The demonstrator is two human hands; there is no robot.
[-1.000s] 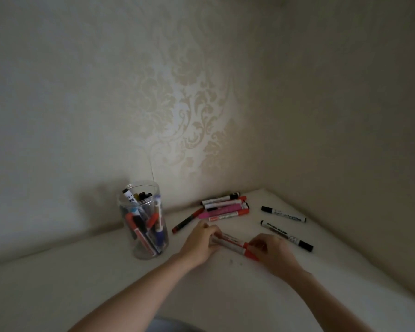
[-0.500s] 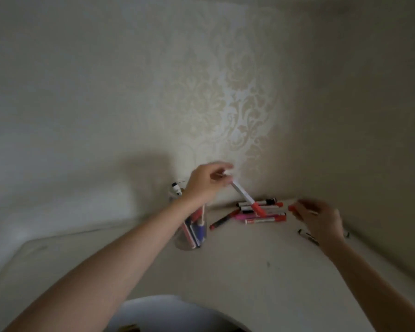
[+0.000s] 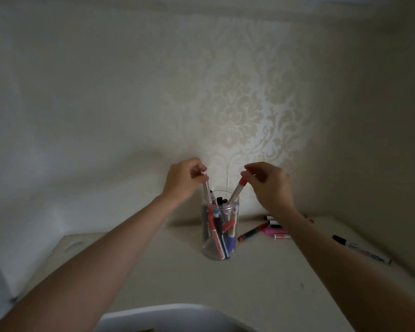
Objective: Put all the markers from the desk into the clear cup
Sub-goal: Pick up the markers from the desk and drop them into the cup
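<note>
head view, dim light. clear cup (image 3: 220, 236) stands upright on the white surface (image 3: 261, 283), near the patterned wall (image 3: 249, 111). cup already carries a bundle of markers, red, blue and black among them, caps pointing different ways

left hand (image 3: 183, 179) above the cup's left rim, fingers (image 3: 198, 172) pinched on the top end of a white-barrelled marker (image 3: 206, 191); its lower end sits inside the cup mouth, barrel close to upright

right hand (image 3: 268, 185) above the cup's right rim, fingers (image 3: 252, 174) pinched on the red cap end of a second marker (image 3: 237, 190); barrel tilts down and left, lower end inside the cup

markers left on the surface: a cluster (image 3: 271, 230) right of the cup, partly hidden behind the right forearm, red, pink and black-capped ones visible, exact count cannot tell. one dark marker with red ends (image 3: 250, 234) lies diagonally, nearest the cup, apart from it. a black-capped white marker (image 3: 361, 249) lies well apart at the far right, near the side wall

pale rounded object (image 3: 168, 317) at bottom edge, unidentified
</note>
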